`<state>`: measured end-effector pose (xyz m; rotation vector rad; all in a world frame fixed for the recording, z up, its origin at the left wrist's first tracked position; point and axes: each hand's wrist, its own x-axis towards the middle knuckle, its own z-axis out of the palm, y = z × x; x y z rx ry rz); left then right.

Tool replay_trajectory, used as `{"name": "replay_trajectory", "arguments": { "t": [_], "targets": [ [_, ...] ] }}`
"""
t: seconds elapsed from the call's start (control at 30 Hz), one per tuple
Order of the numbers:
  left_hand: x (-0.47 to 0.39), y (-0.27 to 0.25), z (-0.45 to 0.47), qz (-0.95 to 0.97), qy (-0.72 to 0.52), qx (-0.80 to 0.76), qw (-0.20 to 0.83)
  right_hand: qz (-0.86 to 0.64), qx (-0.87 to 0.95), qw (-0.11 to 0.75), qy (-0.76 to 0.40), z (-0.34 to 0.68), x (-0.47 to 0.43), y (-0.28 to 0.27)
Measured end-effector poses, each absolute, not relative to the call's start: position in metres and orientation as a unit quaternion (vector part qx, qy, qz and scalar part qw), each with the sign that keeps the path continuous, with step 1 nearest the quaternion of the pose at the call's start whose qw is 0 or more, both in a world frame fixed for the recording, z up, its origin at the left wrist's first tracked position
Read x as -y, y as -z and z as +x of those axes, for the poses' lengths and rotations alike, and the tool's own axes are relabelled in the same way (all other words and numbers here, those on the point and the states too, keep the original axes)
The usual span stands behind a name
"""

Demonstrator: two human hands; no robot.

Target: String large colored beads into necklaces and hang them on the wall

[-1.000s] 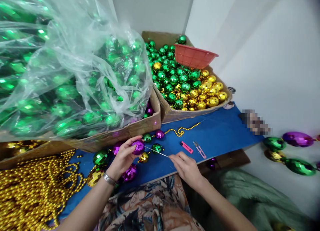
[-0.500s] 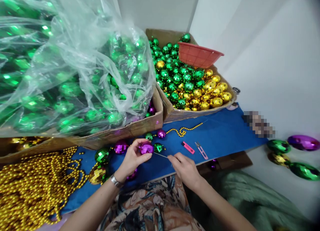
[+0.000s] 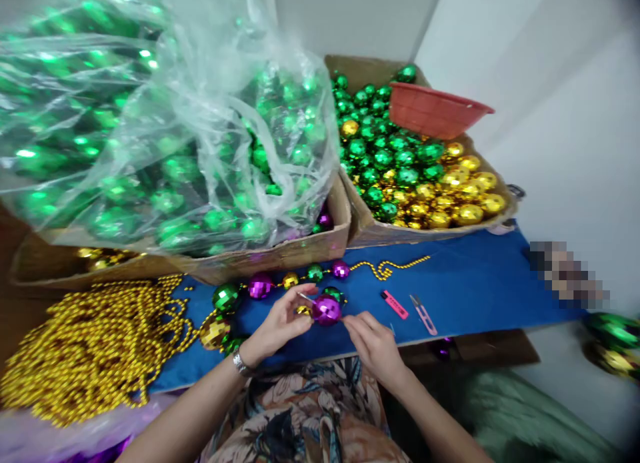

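A shiny purple faceted ball bead (image 3: 327, 310) is between my two hands above the blue table. My left hand (image 3: 280, 323) curls at its left side, thumb below and fingers above, touching it. A thin pale needle-like rod (image 3: 306, 297) sticks out of the bead's left side by these fingers. My right hand (image 3: 375, 348) pinches at the bead's right end, where the rod runs; the rod is hidden there. Behind the bead lies a green bead (image 3: 334, 294). A strung row with a purple bead (image 3: 261, 286) and a large gold bead (image 3: 216, 332) lies to the left.
A pink cutter (image 3: 395, 304) and thread snips (image 3: 424, 315) lie right of my hands on the blue table (image 3: 480, 276). Gold bead strands (image 3: 95, 343) pile at left. Behind stand bagged green balls (image 3: 175, 169) and a box (image 3: 385, 233) of green and gold balls with a red basket (image 3: 435, 113).
My right hand has closed in on the purple bead, and the rod that showed between them now pokes out at the bead's left side. The view has shifted left.
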<state>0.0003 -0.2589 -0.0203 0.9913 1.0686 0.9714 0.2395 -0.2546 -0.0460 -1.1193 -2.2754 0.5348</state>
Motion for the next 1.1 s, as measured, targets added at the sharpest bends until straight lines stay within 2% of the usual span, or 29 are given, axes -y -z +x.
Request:
{"name": "replay_trajectory", "arguments": {
  "t": [0.07,0.13,0.2,0.27,0.4,0.53,0.67,0.8,0.87,0.97,1.03,1.1],
  "targets": [
    [0.266,0.022,-0.030,0.454,-0.416,-0.553,0.562,-0.412,0.839,0.291,-0.206,0.240,0.254,0.050],
    [0.274,0.028,-0.072,0.475,-0.373,-0.691,0.396,-0.404,0.837,0.305,-0.210,0.241,0.254,0.055],
    [0.284,0.037,-0.120,0.484,-0.279,-0.805,0.199,-0.394,0.837,0.314,-0.213,0.241,0.254,0.060],
    [0.291,0.047,-0.164,0.461,-0.232,-0.847,0.127,-0.387,0.837,0.321,-0.216,0.240,0.254,0.063],
    [0.287,0.070,-0.220,0.455,-0.145,-0.875,0.081,-0.389,0.834,0.320,-0.224,0.236,0.255,0.066],
    [0.274,0.092,-0.233,0.479,-0.085,-0.870,0.077,-0.395,0.835,0.308,-0.226,0.236,0.254,0.065],
    [0.272,0.098,-0.231,0.481,-0.078,-0.871,0.062,-0.416,0.826,0.304,-0.228,0.243,0.254,0.062],
    [0.281,0.080,-0.219,0.453,-0.122,-0.882,0.034,-0.426,0.816,0.310,-0.238,0.249,0.255,0.060],
    [0.288,0.064,-0.204,0.424,-0.202,-0.882,0.033,-0.420,0.817,0.310,-0.245,0.250,0.256,0.060],
    [0.296,0.036,-0.164,0.345,-0.419,-0.828,0.138,-0.404,0.819,0.310,-0.263,0.246,0.257,0.060],
    [0.295,0.021,-0.129,0.261,-0.547,-0.741,0.288,-0.392,0.821,0.310,-0.277,0.241,0.258,0.059],
    [0.291,0.013,-0.094,0.179,-0.579,-0.659,0.446,-0.381,0.827,0.304,-0.280,0.236,0.261,0.058]
  ]
}}
